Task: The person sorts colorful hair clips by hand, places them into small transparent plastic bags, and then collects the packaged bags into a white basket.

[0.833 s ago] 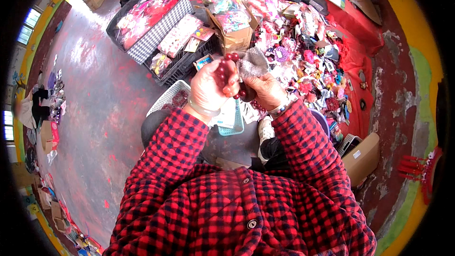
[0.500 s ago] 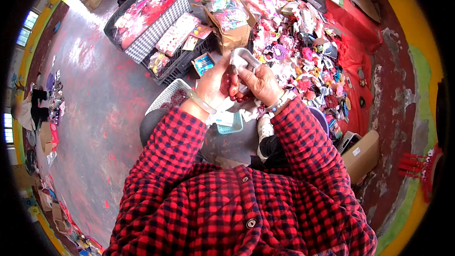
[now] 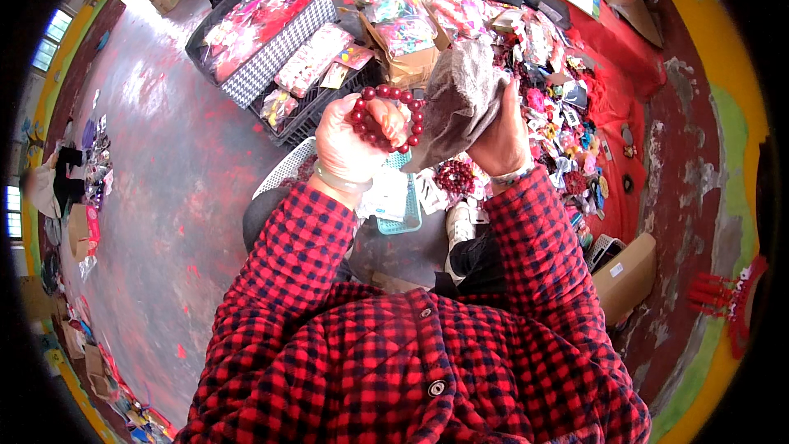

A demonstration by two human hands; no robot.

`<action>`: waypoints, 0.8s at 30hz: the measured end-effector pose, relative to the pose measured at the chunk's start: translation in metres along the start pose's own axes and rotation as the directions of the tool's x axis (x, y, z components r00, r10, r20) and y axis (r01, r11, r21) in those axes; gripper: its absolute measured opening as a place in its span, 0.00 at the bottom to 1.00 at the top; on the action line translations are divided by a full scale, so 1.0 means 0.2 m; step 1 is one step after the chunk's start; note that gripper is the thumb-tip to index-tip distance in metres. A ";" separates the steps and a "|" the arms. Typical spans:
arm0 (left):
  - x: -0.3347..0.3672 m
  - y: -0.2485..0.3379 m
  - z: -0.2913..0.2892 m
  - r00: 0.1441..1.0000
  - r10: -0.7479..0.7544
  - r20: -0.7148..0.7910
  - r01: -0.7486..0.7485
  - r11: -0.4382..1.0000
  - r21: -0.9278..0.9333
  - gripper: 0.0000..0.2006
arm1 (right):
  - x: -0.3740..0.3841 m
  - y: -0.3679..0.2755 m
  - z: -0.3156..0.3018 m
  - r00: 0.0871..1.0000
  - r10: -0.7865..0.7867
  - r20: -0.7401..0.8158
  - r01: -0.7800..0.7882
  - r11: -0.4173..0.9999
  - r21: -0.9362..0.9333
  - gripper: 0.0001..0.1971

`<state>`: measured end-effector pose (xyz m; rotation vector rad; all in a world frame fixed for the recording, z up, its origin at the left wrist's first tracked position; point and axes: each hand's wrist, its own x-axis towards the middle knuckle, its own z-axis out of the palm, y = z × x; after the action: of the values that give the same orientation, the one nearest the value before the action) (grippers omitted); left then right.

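My left hand (image 3: 348,146) has its fingers curled around a dark red bead bracelet (image 3: 417,117), whose round beads form a ring facing up. From my right hand (image 3: 505,141) spreads a grey cloth (image 3: 463,97), held between the thumb, which is mostly hidden, and straight fingers. The cloth is close to the bracelet's right side; whether they touch I cannot tell. Below the cloth lies a heap of similar dark red beads (image 3: 454,176). A turquoise basket (image 3: 401,226) with white packets (image 3: 389,196) over it sits under my hands, beside a white basket (image 3: 282,171).
Ahead on the left are a houndstooth-sided box (image 3: 283,53) of bagged goods, a black crate (image 3: 306,119) and a cardboard box (image 3: 411,68). Hair ornaments (image 3: 575,148) pile up on red cloth (image 3: 620,115) at right. A cardboard piece (image 3: 629,275) leans near my right side.
My hands have moved apart. The bracelet, mostly covered before, now shows as a ring in my left hand. The grey cloth has opened out in my right hand.
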<state>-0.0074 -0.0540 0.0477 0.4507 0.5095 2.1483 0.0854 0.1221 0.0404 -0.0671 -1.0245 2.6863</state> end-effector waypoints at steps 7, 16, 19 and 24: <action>-0.01 -0.05 -0.03 0.986 -0.165 0.013 0.165 0.986 0.038 0.22 | -0.09 0.09 0.06 0.987 0.162 0.009 -0.152 0.943 -0.296 0.22; -0.01 -0.12 -0.04 0.915 -0.365 -0.170 0.390 0.909 0.149 0.28 | -0.05 0.17 0.03 1.000 0.005 -0.012 -0.011 0.787 -0.616 0.12; -0.01 -0.12 -0.06 0.883 -0.413 -0.222 0.454 0.872 0.184 0.28 | -0.05 0.16 0.05 0.999 -0.028 -0.033 -0.005 0.679 -0.734 0.11; -0.02 -0.16 -0.04 0.852 -0.443 -0.280 0.515 0.804 0.296 0.25 | -0.04 0.14 0.06 0.985 -0.138 -0.103 -0.030 0.452 -0.891 0.18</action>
<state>0.0119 -0.0414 0.0244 0.2638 1.0293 1.6069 0.0845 0.0929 0.0304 -0.4346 -2.2118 1.7014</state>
